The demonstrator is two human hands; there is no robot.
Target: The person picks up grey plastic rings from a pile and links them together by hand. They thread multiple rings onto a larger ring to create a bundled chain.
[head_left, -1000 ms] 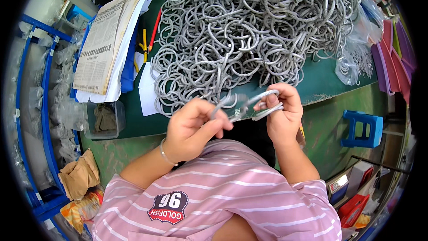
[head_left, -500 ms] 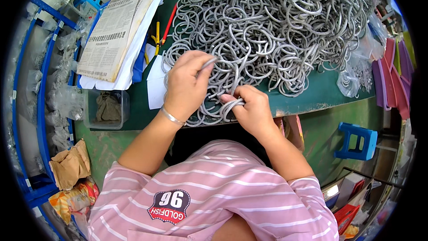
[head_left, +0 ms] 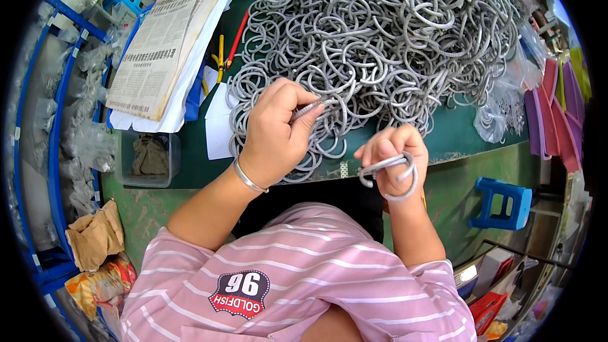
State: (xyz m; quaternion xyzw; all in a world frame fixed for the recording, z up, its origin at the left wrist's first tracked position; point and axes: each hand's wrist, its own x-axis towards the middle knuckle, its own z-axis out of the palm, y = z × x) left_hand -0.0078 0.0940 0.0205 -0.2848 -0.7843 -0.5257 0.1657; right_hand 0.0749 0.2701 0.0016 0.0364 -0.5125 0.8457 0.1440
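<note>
A big heap of grey curved rings (head_left: 380, 38), cord-like and many of them open at one side, covers the green table (head_left: 459, 137). Over the heap's near left edge, my left hand (head_left: 277, 128) pinches a grey ring (head_left: 306, 109) between thumb and forefinger. My right hand (head_left: 398, 155) is lifted just off the table's front edge. Its fingers are curled round a few grey rings (head_left: 405, 191), which hang in a loop over the palm side. Exactly how many it holds is hard to make out.
Left of the heap lie a newspaper (head_left: 158, 57) on white sheets, yellow-handled pliers (head_left: 220, 60) and a red pen-like stick (head_left: 237, 39). A clear box (head_left: 149, 158) with a grey cloth stands at the left edge. Blue stool (head_left: 501, 204) on the floor, right; blue shelving (head_left: 60, 139), left.
My right hand has drawn back to the right, away from the heap, with rings in it. My left hand has shifted slightly right and down, still pinching a ring.
</note>
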